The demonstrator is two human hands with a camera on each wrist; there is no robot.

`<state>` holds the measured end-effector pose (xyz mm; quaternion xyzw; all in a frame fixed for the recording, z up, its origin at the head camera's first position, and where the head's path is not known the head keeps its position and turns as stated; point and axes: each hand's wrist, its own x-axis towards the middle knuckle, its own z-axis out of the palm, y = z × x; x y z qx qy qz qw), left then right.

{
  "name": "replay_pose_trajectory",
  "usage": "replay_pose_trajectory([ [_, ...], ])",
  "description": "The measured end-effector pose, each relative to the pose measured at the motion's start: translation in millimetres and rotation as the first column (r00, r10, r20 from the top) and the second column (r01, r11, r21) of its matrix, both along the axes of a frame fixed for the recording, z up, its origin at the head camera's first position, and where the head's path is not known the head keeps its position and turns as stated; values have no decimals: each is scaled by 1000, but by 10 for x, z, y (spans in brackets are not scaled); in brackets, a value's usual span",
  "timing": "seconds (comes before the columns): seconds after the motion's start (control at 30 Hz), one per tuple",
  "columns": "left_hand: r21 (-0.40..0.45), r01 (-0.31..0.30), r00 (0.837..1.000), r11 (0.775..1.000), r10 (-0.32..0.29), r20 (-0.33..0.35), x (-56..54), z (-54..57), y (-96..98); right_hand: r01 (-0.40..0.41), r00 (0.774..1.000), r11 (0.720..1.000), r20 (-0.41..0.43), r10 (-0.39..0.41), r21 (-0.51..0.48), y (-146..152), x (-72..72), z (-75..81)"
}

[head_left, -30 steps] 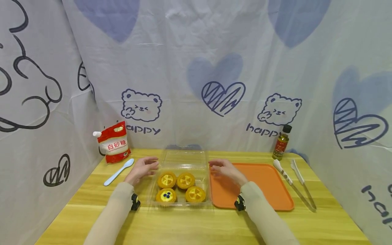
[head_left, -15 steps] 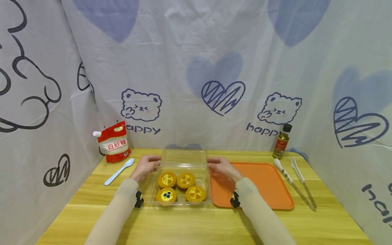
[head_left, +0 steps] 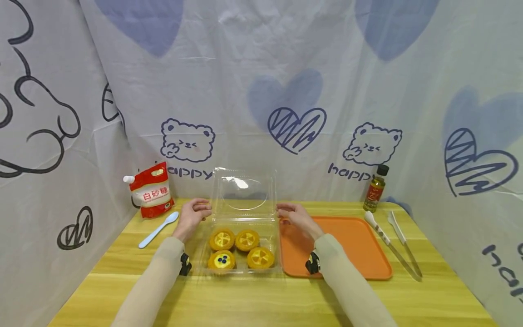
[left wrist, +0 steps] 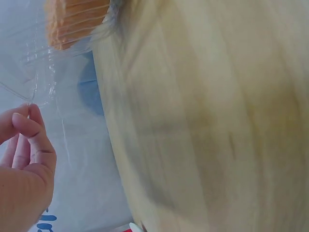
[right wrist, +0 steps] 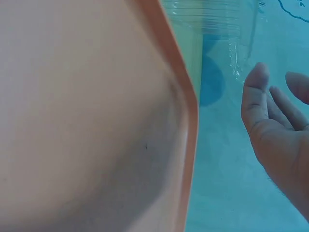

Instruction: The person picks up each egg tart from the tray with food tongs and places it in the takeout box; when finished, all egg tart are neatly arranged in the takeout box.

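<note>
A clear plastic clamshell box (head_left: pixel 241 271) sits on the table holding several tarts (head_left: pixel 247 240), one topped with blueberries (head_left: pixel 222 260). Its hinged lid (head_left: pixel 245 193) stands raised at the back. At the lid's left edge, my left hand (head_left: pixel 193 218) pinches a corner between thumb and forefinger, as the left wrist view shows. My right hand (head_left: pixel 300 219) is at the right edge of the lid. In the right wrist view its fingertips (right wrist: pixel 258 72) come right up to the lid's corner, fingers relaxed and thumb apart from them.
Right of the box lies an orange tray (head_left: pixel 351 247), with tongs (head_left: pixel 394 247) beyond it and a bottle (head_left: pixel 374 190) behind. A red and white sugar bag (head_left: pixel 153 190) and a pale blue spoon (head_left: pixel 159 229) are at the left. A printed curtain (head_left: pixel 245 91) hangs behind the table.
Both hands have come in to the lid's sides. The lid, leaning back low before, has swung up to a steeper angle. The tarts and tray have stayed put.
</note>
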<state>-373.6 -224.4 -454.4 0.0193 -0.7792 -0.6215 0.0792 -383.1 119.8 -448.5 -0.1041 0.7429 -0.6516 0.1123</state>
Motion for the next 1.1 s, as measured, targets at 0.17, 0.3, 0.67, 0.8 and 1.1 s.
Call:
replay_pose_trajectory([
  [0.17,86,7,1000,996,-6,-15,-13,-1,5,-21,1000,997,5,21,-71,27,-10,12],
  [0.3,141,6,1000,990,-4,-15,-14,7,0,-44,999,997,-4,44,-68,28,-20,20],
  [0.67,109,16,998,994,-9,-56,-18,20,-6,-80,996,997,-35,80,-22,42,-22,56],
  [0.8,58,14,997,998,-10,-81,-4,28,-18,-94,994,996,-50,93,-13,57,-36,63],
  [1.1,-92,-29,994,995,19,-106,24,-4,-34,-95,990,995,-104,94,-9,70,-10,8],
])
